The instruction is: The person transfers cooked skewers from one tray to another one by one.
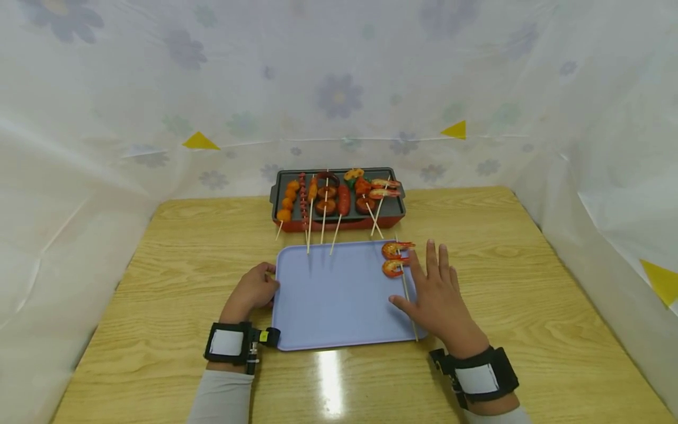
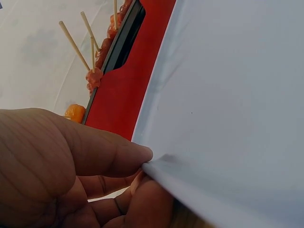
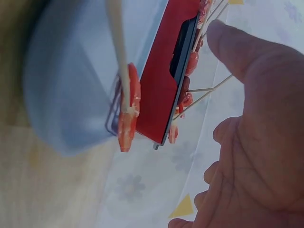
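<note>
My left hand [image 1: 256, 287] pinches the left edge of a pale lavender tray [image 1: 328, 300]; in the left wrist view the thumb lies on top of the rim, with fingers curled below. Along the tray's right side lies a shrimp skewer [image 1: 393, 268], two orange shrimps on one wooden stick. My right hand [image 1: 438, 297] hovers over that side with fingers spread and nothing held. In the right wrist view its palm shows bare, apart from the shrimp skewer [image 3: 127, 109]. Behind the tray stands a red and black grill [image 1: 394, 206] loaded with several skewers.
On the grill are an orange ball skewer [image 1: 288, 201], a sausage skewer [image 1: 344, 201] and another shrimp skewer [image 1: 385, 188], among others. Several sticks jut over the grill's front toward the tray. A flowered plastic sheet [image 1: 339, 70] with yellow triangles hangs around the wooden table [image 1: 529, 294].
</note>
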### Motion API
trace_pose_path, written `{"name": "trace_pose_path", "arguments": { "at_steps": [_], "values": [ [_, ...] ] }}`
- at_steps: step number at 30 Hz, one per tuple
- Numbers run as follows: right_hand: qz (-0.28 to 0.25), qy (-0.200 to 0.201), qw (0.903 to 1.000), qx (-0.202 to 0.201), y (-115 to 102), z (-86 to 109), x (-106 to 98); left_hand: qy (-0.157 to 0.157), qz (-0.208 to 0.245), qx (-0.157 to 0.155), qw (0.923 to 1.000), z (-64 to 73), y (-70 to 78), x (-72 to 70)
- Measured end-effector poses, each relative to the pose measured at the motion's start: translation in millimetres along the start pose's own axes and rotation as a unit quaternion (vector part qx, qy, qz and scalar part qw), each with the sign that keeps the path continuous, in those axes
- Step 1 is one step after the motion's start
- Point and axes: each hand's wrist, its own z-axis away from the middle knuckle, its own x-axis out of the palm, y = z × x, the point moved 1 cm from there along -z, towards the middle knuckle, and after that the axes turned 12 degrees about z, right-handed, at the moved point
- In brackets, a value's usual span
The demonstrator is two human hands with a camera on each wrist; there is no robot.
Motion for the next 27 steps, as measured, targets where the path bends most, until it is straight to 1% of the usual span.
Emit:
{"name": "trace_pose_path", "arguments": {
  "at_steps": [4,11,13,16,19,21,23,27],
  "values": [
    [0.014,0.018,0.9996,-0.015,-1.0,-10.0,-5.6,0.0,0.005,-0.005,1.0,0.8,-1.6,0.1],
    [0.026,0.026,0.9987,-0.035,-3.6,-36.2,-23.8,0.0,0.006,-0.01,0.9999,1.0,-1.3,-0.1],
    [0.025,0.04,0.9977,-0.048,-4.2,-45.8,-28.5,0.001,0.003,-0.008,1.0,0.4,0.2,-0.2],
    [0.017,0.078,0.9938,-0.078,-5.2,-61.4,-33.9,0.005,-0.004,-0.006,1.0,-0.6,2.5,0.0],
    [-0.007,0.112,0.9889,-0.098,-6.3,-74.8,-35.6,0.004,-0.006,-0.006,1.0,-1.0,2.8,0.5],
    [-0.03,0.123,0.9871,-0.098,-7.0,-82.1,-34.6,0.004,-0.003,-0.006,1.0,-1.4,2.0,0.8],
    [-0.058,0.123,0.9869,-0.086,-8.8,-88.3,-31.4,0.003,-0.001,-0.004,1.0,-1.6,1.1,1.0],
    [-0.115,0.109,0.9858,-0.055,-16.7,-99.8,-26.0,0.001,0.0,-0.002,1.0,-1.8,-1.2,1.2]
  ]
}}
